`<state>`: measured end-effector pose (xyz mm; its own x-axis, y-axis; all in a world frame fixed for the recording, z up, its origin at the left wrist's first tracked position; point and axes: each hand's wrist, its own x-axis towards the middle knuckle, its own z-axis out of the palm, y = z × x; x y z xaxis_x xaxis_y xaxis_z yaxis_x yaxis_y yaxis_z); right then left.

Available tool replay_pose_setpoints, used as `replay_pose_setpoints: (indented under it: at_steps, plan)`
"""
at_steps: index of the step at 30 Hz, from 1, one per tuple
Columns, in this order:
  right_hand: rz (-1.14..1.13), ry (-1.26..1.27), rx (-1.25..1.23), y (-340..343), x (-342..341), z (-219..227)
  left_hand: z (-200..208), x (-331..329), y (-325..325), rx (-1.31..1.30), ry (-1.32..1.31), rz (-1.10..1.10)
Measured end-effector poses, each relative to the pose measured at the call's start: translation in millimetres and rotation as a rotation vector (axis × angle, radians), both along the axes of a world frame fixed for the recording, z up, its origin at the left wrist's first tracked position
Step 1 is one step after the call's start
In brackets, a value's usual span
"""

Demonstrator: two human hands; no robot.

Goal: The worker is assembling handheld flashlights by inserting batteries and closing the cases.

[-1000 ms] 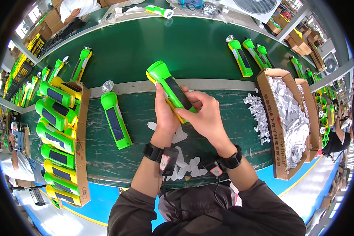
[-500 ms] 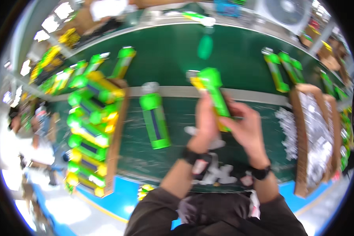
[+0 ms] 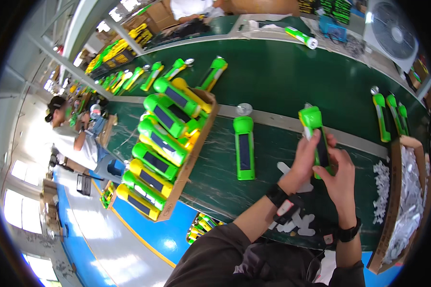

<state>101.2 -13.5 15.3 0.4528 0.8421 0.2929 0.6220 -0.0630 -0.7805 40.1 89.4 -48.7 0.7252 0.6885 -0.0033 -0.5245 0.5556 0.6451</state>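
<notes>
A green flashlight with a dark panel along its handle (image 3: 322,152) is held upright over the near bench. My left hand (image 3: 305,155) wraps its left side, thumb across the handle. From the right, my right hand (image 3: 339,174) grips the lower handle with thumb and fingers. To the left, a second green flashlight (image 3: 244,148) lies on the bench, a clear round lens piece (image 3: 244,109) at its head end. White flat strips (image 3: 299,222) lie scattered by my wrists.
On the left stands a cardboard box (image 3: 189,165) piled with green and yellow flashlights. At right, another cardboard box (image 3: 392,205) holds small clear parts. Beyond runs a green belt (image 3: 277,71) carrying more flashlights. A person (image 3: 76,138) sits far left.
The view has swung left, so the bench and my hands appear further right. The flashlight stays in both hands and now shows its dark panel more fully.
</notes>
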Motion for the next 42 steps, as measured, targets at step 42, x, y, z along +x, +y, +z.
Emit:
replay_pose_setpoints:
  at_steps: [42]
  plan:
    - [-0.396, -0.773, -0.328, -73, 129, -47, 15, -10, -11, 0.103, 0.165, -0.153]
